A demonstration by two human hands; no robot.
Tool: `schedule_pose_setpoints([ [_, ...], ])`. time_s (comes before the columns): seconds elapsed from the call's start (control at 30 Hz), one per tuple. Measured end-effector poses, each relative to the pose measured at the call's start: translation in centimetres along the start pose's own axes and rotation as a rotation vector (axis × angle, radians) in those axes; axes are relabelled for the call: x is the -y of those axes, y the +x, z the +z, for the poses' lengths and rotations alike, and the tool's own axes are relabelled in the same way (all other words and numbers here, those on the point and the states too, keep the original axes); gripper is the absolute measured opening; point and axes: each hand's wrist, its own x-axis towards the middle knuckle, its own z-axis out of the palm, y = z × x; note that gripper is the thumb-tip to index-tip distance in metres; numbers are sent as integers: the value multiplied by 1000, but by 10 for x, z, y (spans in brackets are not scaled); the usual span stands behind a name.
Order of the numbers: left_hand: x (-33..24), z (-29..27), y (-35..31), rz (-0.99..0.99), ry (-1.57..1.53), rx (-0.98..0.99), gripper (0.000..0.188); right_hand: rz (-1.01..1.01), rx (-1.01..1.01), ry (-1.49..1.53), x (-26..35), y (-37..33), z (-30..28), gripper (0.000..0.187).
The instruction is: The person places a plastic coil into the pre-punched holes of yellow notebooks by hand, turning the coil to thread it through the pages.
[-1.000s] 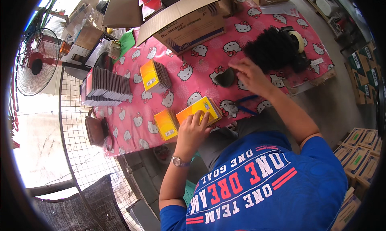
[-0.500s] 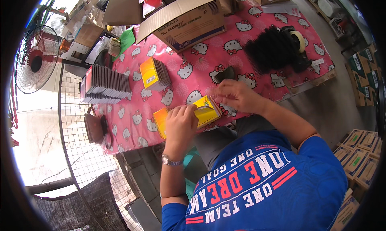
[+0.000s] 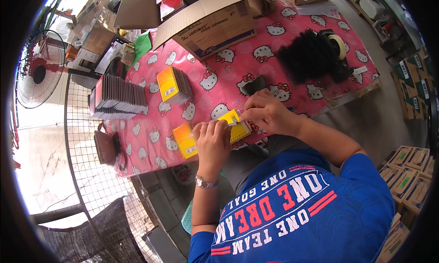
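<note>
At the near edge of the desk [image 3: 292, 34], pink cover with white cat faces, I have a yellow spiral notebook [image 3: 238, 133] lying at a slant under both hands. Left hand [image 3: 213, 137]: fingers nearly together, bent, laid over the notebook's left part; can't tell whether it grips or just presses. Right hand [image 3: 265, 113]: fingers curled in at the notebook's right end, tips bunched; can't tell what, if anything, they pinch. Thin pale strip [image 3: 233, 124] on the cover between the hands, too small to identify. Second orange-yellow notebook [image 3: 184, 138] lies just left, partly behind the left hand. Dark green object [image 3: 253, 85] just beyond the right hand. Farther out I see a yellow notebook stack [image 3: 170, 85], a larger dark-edged stack [image 3: 121, 96] left of it, and an open cardboard box [image 3: 219, 36] behind. Black mesh bundle [image 3: 304, 57] at right, tape roll [image 3: 339, 47] beside it. Silver watch [image 3: 206, 183] on the left wrist.
</note>
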Motion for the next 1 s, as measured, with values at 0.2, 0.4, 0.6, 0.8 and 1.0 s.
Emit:
schedule_pose_setpoints([
  [0.2, -3, 9, 2, 32, -21, -55, 25, 220, 75, 289, 6, -1, 2, 22],
  [0.4, -11, 9, -1, 60, 13, -39, 29, 335, 232, 102, 39, 10, -15, 29],
  [0.6, -4, 8, -8, 67, -63, -31, 28, 520, 360, 379, -11, 23, -2, 35],
  [0.8, 1, 10, -11, 103, -80, -16, 26, 426, 285, -730, -113, -19, 67, 49],
  [1.0, 11, 19, -32, -147, 80, -84, 36, 423, 661, 1243, -38, 52, -1, 58],
])
